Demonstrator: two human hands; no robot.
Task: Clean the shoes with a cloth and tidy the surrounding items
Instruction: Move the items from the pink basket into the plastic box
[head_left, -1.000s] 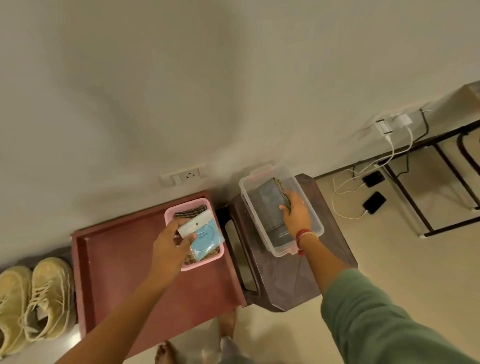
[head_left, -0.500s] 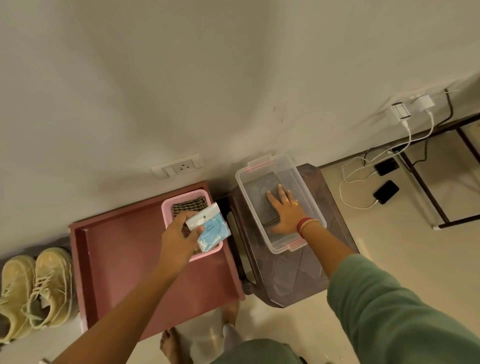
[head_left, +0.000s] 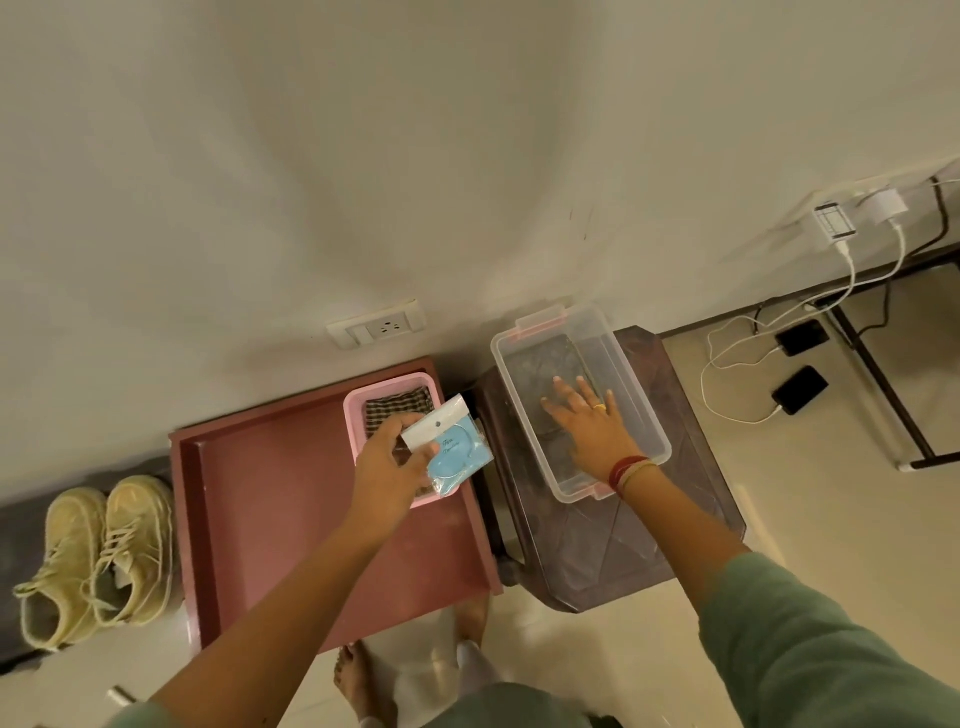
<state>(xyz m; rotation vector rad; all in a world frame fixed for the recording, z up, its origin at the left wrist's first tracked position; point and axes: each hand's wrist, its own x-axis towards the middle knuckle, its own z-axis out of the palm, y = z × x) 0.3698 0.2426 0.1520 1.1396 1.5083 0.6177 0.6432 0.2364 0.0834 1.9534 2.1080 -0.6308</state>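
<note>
tidying step, we are judging: our left hand (head_left: 387, 467) is pinching a blue packet (head_left: 453, 448) over the pink basket (head_left: 355, 415), our right hand (head_left: 592, 426) is pressing flat and open on dark items (head_left: 548, 358) in the clear box (head_left: 641, 400), shoes (head_left: 98, 556) are sitting on the floor at our left; next, the packet probably needs a careful drop-in.
</note>
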